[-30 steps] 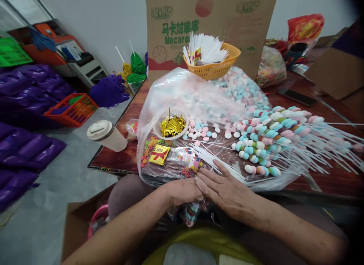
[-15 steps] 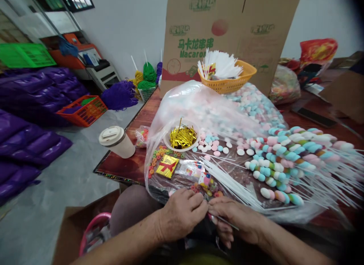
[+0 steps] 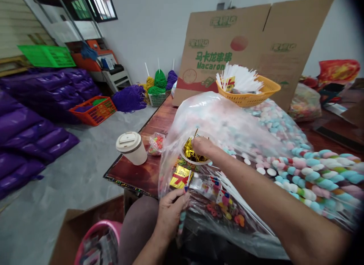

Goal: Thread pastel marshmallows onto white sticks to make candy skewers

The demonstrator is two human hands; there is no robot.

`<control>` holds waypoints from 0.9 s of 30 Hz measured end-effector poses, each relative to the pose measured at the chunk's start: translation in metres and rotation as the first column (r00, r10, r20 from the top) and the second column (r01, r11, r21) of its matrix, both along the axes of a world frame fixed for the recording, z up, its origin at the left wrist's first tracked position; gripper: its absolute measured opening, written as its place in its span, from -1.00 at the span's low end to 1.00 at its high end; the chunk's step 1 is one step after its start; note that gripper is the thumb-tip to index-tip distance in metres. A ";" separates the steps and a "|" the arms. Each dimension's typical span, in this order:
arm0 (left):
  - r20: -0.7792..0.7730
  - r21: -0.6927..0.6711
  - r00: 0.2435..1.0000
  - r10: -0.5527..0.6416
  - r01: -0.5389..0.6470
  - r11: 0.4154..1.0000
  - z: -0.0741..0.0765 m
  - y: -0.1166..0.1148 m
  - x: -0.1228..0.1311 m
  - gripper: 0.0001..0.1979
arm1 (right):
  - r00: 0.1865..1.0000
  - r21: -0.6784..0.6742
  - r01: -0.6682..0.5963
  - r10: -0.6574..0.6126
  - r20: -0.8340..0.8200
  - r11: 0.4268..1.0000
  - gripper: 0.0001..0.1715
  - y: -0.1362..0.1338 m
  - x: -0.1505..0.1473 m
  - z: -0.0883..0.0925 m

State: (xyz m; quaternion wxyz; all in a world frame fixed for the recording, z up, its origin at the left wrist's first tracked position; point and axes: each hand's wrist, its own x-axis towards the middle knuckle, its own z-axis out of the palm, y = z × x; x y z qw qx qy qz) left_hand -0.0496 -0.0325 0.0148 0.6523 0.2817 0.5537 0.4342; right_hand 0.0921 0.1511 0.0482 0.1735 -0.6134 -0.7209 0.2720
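Note:
My left hand (image 3: pixel 172 210) is closed around a wrapped marshmallow skewer (image 3: pixel 182 219), whose pastel pieces show below the fingers. The wrapper's gathered top sticks up by the thumb. My right hand (image 3: pixel 203 146) reaches into a white bowl (image 3: pixel 196 161) of gold twist ties (image 3: pixel 188 149), its bent fingers pinched among them; the fingertips are partly hidden. Just beyond my left hand lies a yellow and red pack of twist ties (image 3: pixel 181 177). Printed clear wrappers (image 3: pixel 205 184) are beside it, and small coloured candy rings (image 3: pixel 224 212) are scattered on the plastic sheet.
Finished marshmallow skewers (image 3: pixel 315 174) are piled at right. A clear bag (image 3: pixel 216 109) of pastel marshmallows spreads behind the bowl, below a yellow basket (image 3: pixel 250 100) of white sticks. A lidded cup (image 3: pixel 132 148) stands at left. Below is a pink bucket (image 3: pixel 115 229).
My hands have parted. The right hand has moved up and forward into the bowl of twist ties, while the left has shifted left, holding the wrapped skewer. The view has swung left.

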 end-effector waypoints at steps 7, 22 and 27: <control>0.109 -0.016 0.993 0.037 -0.036 0.999 -0.003 0.003 0.004 -0.64 | 0.999 0.021 0.043 -0.043 0.021 0.999 -0.75 -0.011 0.030 0.025; 0.204 0.063 0.972 0.121 -0.137 0.989 0.032 0.015 0.041 -0.72 | 0.972 0.103 0.060 -0.035 -0.233 0.993 -0.82 -0.093 0.052 0.049; 0.133 0.042 0.991 0.012 -0.017 0.999 0.028 0.005 0.052 -0.75 | 0.845 -0.155 -0.107 0.007 -0.534 0.982 -0.76 -0.180 0.064 0.024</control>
